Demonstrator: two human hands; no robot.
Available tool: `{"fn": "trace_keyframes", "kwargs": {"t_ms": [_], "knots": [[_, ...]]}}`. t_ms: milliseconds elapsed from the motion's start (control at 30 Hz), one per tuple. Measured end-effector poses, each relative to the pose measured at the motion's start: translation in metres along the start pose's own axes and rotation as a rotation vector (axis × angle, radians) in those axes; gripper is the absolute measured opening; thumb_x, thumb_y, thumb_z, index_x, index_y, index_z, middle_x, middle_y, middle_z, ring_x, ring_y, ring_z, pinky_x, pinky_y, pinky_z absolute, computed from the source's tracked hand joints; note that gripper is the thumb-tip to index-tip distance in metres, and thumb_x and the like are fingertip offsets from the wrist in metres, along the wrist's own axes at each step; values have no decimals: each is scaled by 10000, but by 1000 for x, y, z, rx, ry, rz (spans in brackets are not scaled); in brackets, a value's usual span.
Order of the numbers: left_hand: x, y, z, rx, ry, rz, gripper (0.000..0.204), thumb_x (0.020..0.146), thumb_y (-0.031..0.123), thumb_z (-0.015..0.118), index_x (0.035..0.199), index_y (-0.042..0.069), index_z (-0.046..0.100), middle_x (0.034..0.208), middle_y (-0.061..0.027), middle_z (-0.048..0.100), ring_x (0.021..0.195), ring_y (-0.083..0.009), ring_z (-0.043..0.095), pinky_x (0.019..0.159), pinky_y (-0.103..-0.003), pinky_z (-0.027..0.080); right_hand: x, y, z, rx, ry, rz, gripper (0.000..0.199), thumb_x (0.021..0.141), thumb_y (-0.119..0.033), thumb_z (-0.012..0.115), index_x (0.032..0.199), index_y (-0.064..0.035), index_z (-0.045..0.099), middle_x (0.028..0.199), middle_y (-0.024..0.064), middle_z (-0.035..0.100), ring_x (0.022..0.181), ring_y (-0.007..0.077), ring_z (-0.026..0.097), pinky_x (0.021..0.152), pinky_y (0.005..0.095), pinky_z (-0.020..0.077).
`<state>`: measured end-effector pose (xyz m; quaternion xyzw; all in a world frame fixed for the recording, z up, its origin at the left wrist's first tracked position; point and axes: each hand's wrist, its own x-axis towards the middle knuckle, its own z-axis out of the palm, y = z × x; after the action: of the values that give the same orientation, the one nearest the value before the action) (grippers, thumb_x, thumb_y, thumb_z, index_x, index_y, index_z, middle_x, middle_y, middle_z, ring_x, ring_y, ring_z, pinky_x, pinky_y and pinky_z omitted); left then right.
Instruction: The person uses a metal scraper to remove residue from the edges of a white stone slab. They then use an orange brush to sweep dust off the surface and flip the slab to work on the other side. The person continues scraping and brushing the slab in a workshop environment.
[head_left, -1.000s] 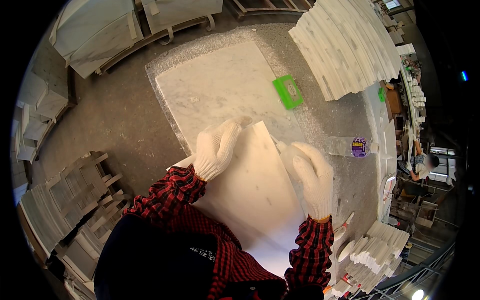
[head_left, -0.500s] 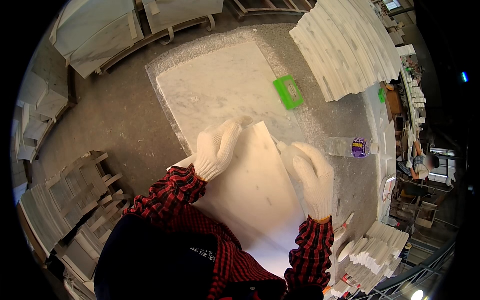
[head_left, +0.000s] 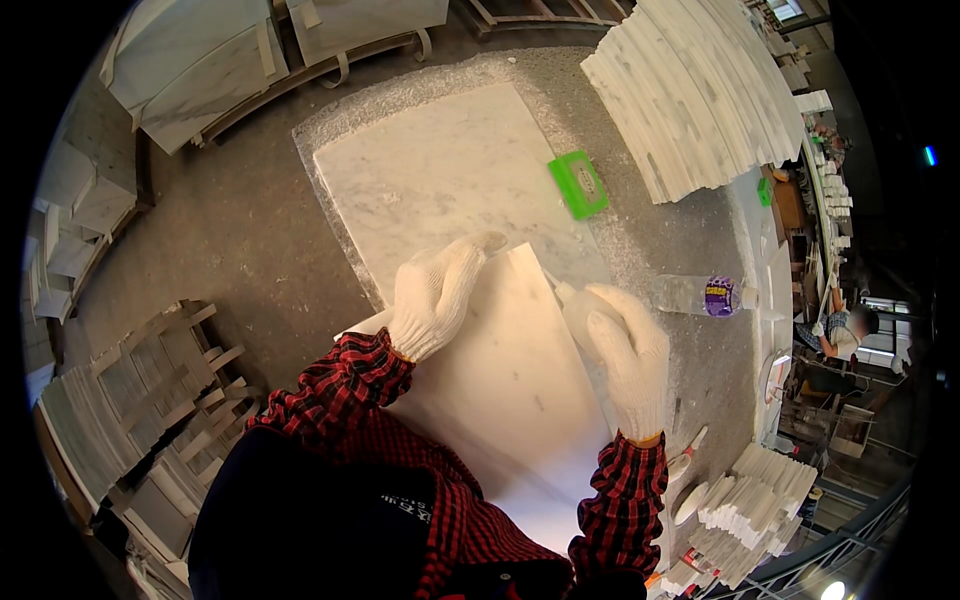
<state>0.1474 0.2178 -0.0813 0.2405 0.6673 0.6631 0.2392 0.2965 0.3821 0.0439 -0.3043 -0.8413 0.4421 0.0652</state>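
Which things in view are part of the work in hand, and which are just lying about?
In use:
- White slab, tilted, with the left gloved hand against it
- Translucent bottle-like thing, in the right gloved hand

Apparently just lying about:
- Green box
- Clear bottle with purple label
- Large slab stack, upper right
- Smaller stack, lower right

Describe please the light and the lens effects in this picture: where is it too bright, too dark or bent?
Head view: the lower part of the white slab washes out to bluish white; head view: the tall stack of pale slabs looks bowed, likely from the fisheye lens; head view: corners are black, the far right is dim, with one blown-out lamp below.
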Motion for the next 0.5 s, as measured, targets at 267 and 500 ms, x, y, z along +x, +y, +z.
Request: {"fn": "trace_keyframes", "kwargs": {"t_ms": [267, 500], "knots": [[0, 2, 0, 30, 0, -2, 408, 1082, 201, 409, 1266, -87, 631, 1248, -208, 686, 1187, -270, 641, 1050, -364, 462, -2, -2, 0, 15, 8, 26, 331, 939, -146, 638, 1226, 17, 657, 1179, 152, 695, 1090, 252, 650, 957, 350, 493], [0, 0, 0, 14, 5, 9, 413, 1082, 205, 408, 1270, -90, 628, 1251, -207, 685, 1189, -268, 639, 1051, -363, 459, 1, -5, 1, 19, 19, 11, 320, 939, -131, 633, 1219, 22, 660, 1185, 149, 697, 1100, 248, 650, 963, 346, 491]]}}
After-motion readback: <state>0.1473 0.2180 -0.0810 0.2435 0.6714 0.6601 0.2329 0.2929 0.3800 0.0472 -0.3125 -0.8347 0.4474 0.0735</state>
